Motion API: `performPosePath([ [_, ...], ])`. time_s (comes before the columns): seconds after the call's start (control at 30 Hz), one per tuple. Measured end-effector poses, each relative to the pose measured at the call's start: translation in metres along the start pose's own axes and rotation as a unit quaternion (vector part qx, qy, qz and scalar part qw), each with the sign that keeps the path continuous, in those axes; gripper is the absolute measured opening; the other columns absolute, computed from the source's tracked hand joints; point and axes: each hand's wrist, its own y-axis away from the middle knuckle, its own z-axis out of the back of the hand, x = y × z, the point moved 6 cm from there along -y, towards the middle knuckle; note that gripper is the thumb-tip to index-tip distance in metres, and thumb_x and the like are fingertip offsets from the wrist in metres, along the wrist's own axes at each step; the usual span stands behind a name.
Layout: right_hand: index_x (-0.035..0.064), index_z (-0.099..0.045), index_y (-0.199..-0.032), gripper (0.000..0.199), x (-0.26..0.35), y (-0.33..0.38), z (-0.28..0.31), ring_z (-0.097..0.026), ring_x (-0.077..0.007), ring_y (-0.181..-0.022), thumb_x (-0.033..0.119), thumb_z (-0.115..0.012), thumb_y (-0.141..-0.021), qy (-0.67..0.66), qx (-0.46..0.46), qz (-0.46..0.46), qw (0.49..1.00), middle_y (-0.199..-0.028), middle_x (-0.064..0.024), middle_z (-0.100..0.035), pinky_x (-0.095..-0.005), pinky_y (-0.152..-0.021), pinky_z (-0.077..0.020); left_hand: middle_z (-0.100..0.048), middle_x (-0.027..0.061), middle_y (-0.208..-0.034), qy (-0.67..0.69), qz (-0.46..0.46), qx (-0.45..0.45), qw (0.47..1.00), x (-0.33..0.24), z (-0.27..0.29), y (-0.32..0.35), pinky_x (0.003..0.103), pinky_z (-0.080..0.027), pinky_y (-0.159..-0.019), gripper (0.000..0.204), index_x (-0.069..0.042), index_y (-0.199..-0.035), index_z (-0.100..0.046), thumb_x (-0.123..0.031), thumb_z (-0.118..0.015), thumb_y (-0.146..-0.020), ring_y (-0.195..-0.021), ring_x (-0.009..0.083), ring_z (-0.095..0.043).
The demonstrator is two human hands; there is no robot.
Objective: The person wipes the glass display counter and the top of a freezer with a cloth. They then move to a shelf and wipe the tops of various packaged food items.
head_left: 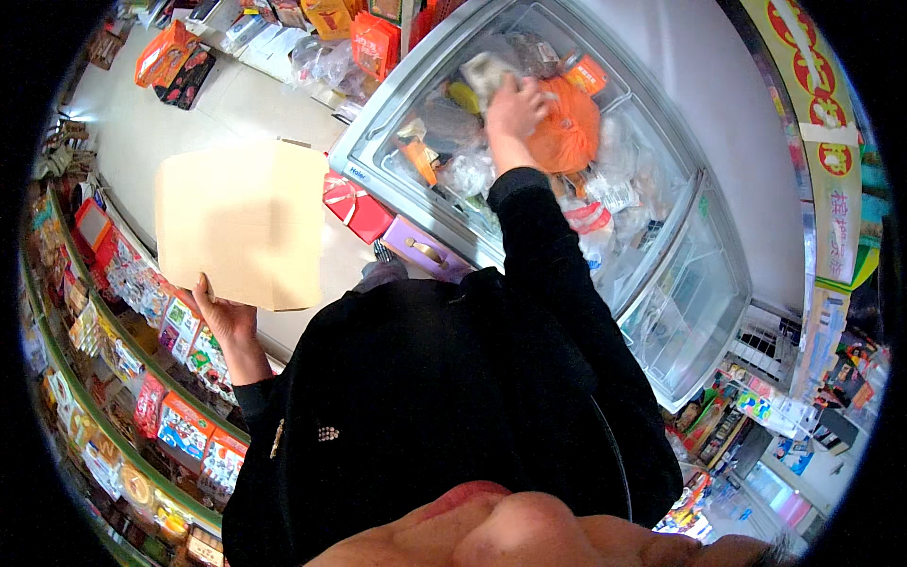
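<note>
My left hand [230, 319] grips the near left edge of a broad piece of tan cardboard [241, 222], thumb along the edge. Whether it is a box or a sheet I cannot tell. Inside an open-topped chest freezer [354, 151], my right hand [518, 109] is slightly blurred, its thumb side against a crumpled pale beige piece [487, 74] whose kind is unclear. The fingers seem closed on it. Just below and right of that hand lies an orange plastic bag [570, 128]. Clear plastic bags [619, 180] and an orange packet [586, 74] surround it.
The freezer's glass lid [685, 293] covers its near right part. A red gift box [357, 206] and a purple box [425, 248] stand against its side. Packed shelves [142, 378] curve along the left. Orange boxes [167, 55] sit on the pale floor.
</note>
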Motion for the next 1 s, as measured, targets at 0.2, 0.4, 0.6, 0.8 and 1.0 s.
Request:
performPosePath([
  [0.2, 0.0177, -0.056, -0.132, 0.039, 0.025, 0.008, -0.037, -0.034, -0.0314, -0.139, 0.03, -0.042, -0.098, -0.022, -0.052, 0.007, 0.998, -0.149, -0.0061, -0.042, -0.0609, -0.112, -0.0204, -0.061, 0.0065, -0.13, -0.041, 0.039, -0.001, 0.998, 0.016, -0.02, -0.01, 0.042, -0.043, -0.105, 0.057, -0.008, -0.133, -0.054, -0.04, -0.066, -0.087, -0.121, 0.0252, -0.055],
  [0.4, 0.0029, -0.053, -0.134, 0.056, 0.13, 0.126, -0.023, -0.032, -0.0326, -0.141, 0.039, -0.057, -0.091, -0.12, 0.064, 0.165, 0.977, -0.148, -0.0164, -0.039, -0.0534, -0.116, -0.0193, -0.059, 0.0068, -0.133, -0.012, 0.064, -0.004, 0.998, 0.016, -0.004, -0.019, 0.043, -0.042, -0.106, 0.057, -0.008, -0.133, -0.054, -0.041, -0.065, -0.087, -0.123, 0.0257, -0.055],
  [0.6, 0.0178, -0.061, -0.126, 0.042, 0.101, 0.18, 0.012, -0.04, -0.0271, -0.135, 0.03, -0.064, -0.086, -0.241, 0.177, 0.38, 0.875, -0.137, -0.0074, -0.05, -0.0505, -0.11, -0.0293, -0.058, 0.0063, -0.135, 0.003, 0.06, -0.01, 0.998, 0.033, -0.02, -0.032, 0.043, -0.042, -0.107, 0.06, -0.008, -0.135, -0.052, -0.039, -0.067, -0.086, -0.124, 0.0256, -0.054],
  [0.8, 0.0108, -0.069, -0.099, 0.018, 0.099, 0.117, 0.014, -0.055, -0.0301, -0.104, 0.015, -0.061, -0.083, -0.232, 0.165, 0.308, 0.908, -0.107, -0.0106, -0.059, -0.0472, -0.084, -0.0451, -0.056, 0.0076, -0.137, 0.002, 0.072, 0.044, 0.996, 0.041, -0.02, -0.049, 0.043, -0.042, -0.106, 0.069, -0.008, -0.139, -0.047, -0.043, -0.068, -0.084, -0.125, 0.0264, -0.053],
  [1.0, 0.0101, -0.066, -0.098, 0.018, 0.142, 0.033, 0.017, -0.053, -0.0302, -0.108, 0.01, -0.059, -0.082, -0.027, 0.029, 0.324, 0.945, -0.111, -0.0084, -0.057, -0.0429, -0.089, -0.0481, -0.056, 0.0076, -0.137, 0.013, 0.011, 0.044, 0.999, 0.029, -0.001, -0.038, 0.044, -0.042, -0.106, 0.068, -0.008, -0.14, -0.047, -0.042, -0.067, -0.085, -0.126, 0.0264, -0.053],
])
